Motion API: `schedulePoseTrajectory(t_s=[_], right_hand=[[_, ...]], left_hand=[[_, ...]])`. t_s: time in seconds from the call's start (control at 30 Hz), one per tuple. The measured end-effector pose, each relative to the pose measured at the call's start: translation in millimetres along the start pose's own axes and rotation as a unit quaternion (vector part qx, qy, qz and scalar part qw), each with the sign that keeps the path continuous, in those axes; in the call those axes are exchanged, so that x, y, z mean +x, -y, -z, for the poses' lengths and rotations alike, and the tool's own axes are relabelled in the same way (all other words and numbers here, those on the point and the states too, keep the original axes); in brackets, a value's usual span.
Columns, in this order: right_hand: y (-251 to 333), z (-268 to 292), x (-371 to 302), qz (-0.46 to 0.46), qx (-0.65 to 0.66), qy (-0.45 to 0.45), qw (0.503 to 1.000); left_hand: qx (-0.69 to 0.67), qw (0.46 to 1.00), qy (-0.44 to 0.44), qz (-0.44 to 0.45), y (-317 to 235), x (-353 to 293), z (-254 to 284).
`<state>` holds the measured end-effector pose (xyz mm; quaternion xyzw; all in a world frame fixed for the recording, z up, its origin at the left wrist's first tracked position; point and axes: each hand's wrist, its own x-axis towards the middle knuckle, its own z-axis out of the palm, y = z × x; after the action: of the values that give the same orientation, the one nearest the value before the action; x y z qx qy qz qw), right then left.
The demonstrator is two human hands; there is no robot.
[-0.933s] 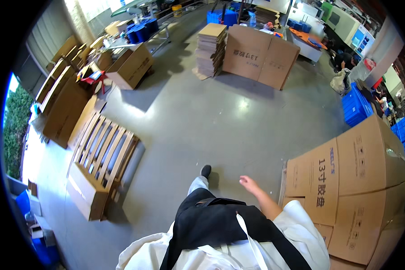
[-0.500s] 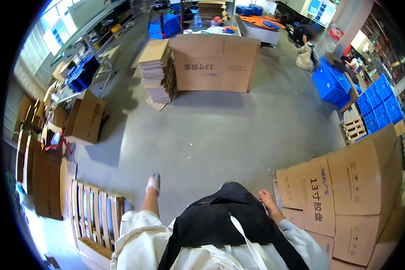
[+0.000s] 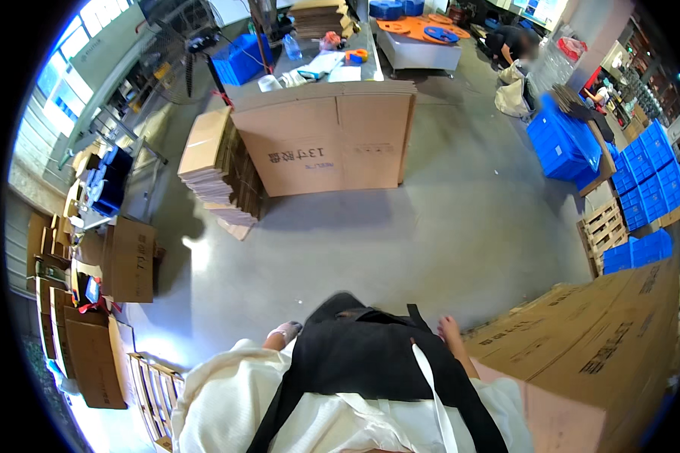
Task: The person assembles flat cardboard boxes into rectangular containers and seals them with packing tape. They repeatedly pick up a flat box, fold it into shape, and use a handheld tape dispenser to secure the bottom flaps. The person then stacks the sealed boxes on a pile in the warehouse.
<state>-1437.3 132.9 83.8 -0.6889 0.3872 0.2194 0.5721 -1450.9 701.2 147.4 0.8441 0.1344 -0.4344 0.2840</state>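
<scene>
Where the right hand (image 3: pixel 449 329) hangs, black-lettered cartons (image 3: pixel 563 340) stand.

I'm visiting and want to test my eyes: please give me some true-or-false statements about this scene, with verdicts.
1. The apron is black. True.
2. The right hand grips the bottle. False: the bottle stands beyond the upright cardboard.
3. The cardboard stack is left of the upright cardboard. True.
4. The lower-left pallet is solid plastic. False: it has wooden slats.
5. Blue crates stand at the right. True.
</scene>
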Motion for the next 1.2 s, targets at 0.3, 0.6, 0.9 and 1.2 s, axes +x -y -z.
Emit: schedulePoseTrajectory(t_s=[0.3,0.6,0.9,1.2], right_hand=[[245,30,205,-0.018,-0.019,0.057,0.998],[546,74,390,0.068,-0.135,0.025,0.988],[799,2,641,0.068,-0.262,0.065,0.96],[1100,-338,945,0.491,-0.399,0.131,0.763]], left_hand=[[0.179,0.98,0.077,0.025,-178,193,129],[-0.145,0.974,-0.175,0.004,-469,437,352],[-0.081,0.901,-0.42,0.071,-677,557,542],[0.053,0.845,-0.492,0.202,-683,610,529]])
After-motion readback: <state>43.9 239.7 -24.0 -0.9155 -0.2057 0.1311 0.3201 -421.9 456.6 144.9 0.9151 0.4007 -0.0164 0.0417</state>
